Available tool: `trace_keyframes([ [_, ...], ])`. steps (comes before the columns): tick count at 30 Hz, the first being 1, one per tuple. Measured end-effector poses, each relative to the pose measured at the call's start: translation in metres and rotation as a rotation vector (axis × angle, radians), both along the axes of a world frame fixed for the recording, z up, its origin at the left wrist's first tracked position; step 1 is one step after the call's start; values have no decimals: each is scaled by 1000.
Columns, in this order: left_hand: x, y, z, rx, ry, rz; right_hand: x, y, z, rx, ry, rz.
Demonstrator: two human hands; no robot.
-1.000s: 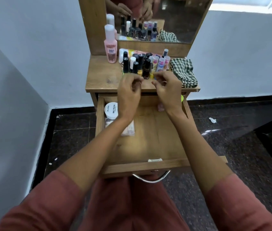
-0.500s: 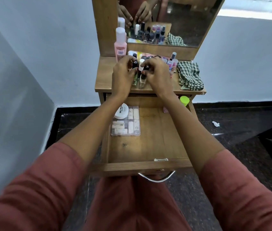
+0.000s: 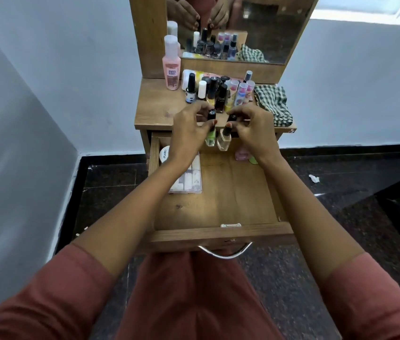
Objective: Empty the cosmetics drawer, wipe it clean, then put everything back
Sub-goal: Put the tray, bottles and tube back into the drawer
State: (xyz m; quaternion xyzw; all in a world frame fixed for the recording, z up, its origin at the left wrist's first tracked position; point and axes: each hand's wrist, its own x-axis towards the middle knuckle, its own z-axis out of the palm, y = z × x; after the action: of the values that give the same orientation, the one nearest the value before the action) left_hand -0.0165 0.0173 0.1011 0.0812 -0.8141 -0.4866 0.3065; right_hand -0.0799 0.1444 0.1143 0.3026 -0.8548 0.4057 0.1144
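While both hands hung over the back of the open drawer (image 3: 218, 235), we noted that each carried one small nail-polish bottle by its cap. Left hand (image 3: 189, 133): fingers (image 3: 197, 110) pinched round the black cap of the green bottle (image 3: 210, 139). Right hand (image 3: 255, 130): fingers curled on the dark cap of the clear bottle (image 3: 224, 143), contents pale. Both bottles hung upright, side by side and nearly touching, just in front of the counter (image 3: 159, 111) edge and above the drawer floor. We judged the cap grip suited the shape, since tall narrow caps offer purchase where squat, smooth glass bodies would slip. Drawer floor was grained wood, mostly bare. It held a round white jar (image 3: 165, 153) and a clear plastic box (image 3: 190, 179) of pale strips at back left, and a small pink bottle (image 3: 241, 153) at back right. On the counter stood a crowd of glossy bottles (image 3: 218, 94) and, at right, a crumpled checked cloth (image 3: 273, 104), which we took for the wipe. Whether the pair was going in or coming out, we could not tell.
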Motion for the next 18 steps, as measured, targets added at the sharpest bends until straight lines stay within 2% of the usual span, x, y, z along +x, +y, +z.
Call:
trace_keyframes([
  [13, -35, 36, -63, 29, -278, -25, -16, 14, -53, 252, -125, -102],
  [18, -44, 40, -76, 42, -327, -11, -22, 15, -65, 402, -52, -158],
])
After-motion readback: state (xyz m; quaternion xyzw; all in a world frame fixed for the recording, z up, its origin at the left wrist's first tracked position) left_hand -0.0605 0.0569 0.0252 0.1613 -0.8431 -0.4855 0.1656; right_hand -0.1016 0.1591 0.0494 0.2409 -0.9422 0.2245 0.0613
